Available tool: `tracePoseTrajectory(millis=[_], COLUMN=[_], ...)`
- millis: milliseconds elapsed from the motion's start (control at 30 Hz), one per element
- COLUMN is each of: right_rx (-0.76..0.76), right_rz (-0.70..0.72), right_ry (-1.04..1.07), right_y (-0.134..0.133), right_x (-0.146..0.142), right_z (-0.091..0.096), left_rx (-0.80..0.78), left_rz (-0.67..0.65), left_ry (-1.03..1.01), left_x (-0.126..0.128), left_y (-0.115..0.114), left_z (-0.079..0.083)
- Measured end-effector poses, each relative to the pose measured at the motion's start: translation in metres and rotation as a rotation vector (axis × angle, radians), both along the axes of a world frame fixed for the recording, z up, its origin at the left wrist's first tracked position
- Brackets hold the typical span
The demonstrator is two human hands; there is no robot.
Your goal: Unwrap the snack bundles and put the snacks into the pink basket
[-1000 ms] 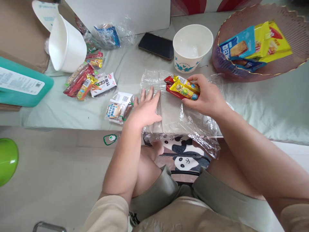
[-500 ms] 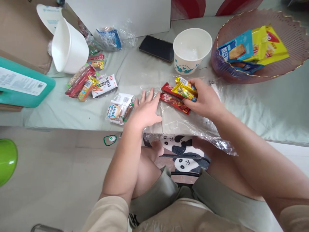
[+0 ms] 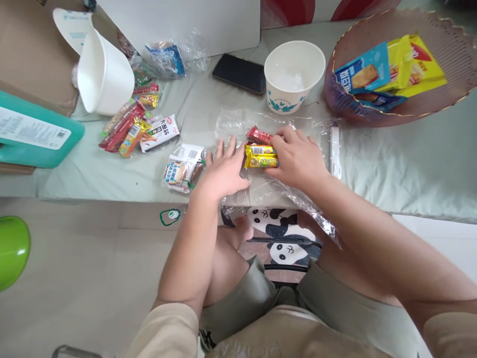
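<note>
My left hand (image 3: 227, 169) lies with its fingers spread on a clear plastic sheet (image 3: 257, 186), to the left of the snacks. My right hand (image 3: 298, 156) curls over two yellow snack packets (image 3: 259, 156) and grips their right ends. Red wrapped snack bars (image 3: 258, 135) lie against the packets, partly hidden beneath them and by my fingers. Beside my left wrist sit white-wrapped biscuits (image 3: 179, 171). A white slim object (image 3: 335, 154) lies at the right side of the sheet.
Behind the sheet stand a paper cup (image 3: 294, 77) and a black phone (image 3: 239, 73). A pink ribbed basket (image 3: 395, 117) holding snack packs is at the right. On the left are a tipped white cup (image 3: 112, 79), several wrapped snacks (image 3: 124, 129) and a teal container (image 3: 55, 154).
My right hand has moved slightly left and down with the yellow packets, which now lie level across the red bars. My left hand has stayed in place.
</note>
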State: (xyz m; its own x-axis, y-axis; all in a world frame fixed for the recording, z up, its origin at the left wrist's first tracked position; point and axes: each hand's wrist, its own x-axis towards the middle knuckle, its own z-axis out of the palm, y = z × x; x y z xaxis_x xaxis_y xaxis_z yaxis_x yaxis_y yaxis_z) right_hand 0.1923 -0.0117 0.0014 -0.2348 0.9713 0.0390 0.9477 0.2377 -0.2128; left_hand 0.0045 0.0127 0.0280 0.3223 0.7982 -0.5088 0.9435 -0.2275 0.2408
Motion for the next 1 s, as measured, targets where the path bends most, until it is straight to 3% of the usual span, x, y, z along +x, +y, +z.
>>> tracePoseTrajectory(millis=[167, 400, 533, 700, 1000], right_rx=[-0.067, -0.117, -0.097, -0.097, -0.064], right_rz=[-0.03, -0.15, -0.261, -0.214, -0.332], right_ry=[0.053, 0.318, 0.199, 0.075, 0.275], right_y=[0.002, 0.016, 0.017, 0.011, 0.016], right_x=[0.002, 0.016, 0.014, 0.006, 0.017], right_z=[0.002, 0.001, 0.004, 0.008, 0.008], left_rx=[-0.018, -0.013, -0.026, -0.004, -0.013], left_rz=[0.0, -0.005, -0.003, -0.003, -0.014], left_ry=[0.036, 0.032, 0.05, 0.049, 0.055], left_x=[0.0, 0.001, 0.001, 0.001, -0.001], left_y=[0.0, 0.0, 0.0, 0.0, 0.0], left_z=[0.0, 0.002, 0.002, 0.001, 0.001])
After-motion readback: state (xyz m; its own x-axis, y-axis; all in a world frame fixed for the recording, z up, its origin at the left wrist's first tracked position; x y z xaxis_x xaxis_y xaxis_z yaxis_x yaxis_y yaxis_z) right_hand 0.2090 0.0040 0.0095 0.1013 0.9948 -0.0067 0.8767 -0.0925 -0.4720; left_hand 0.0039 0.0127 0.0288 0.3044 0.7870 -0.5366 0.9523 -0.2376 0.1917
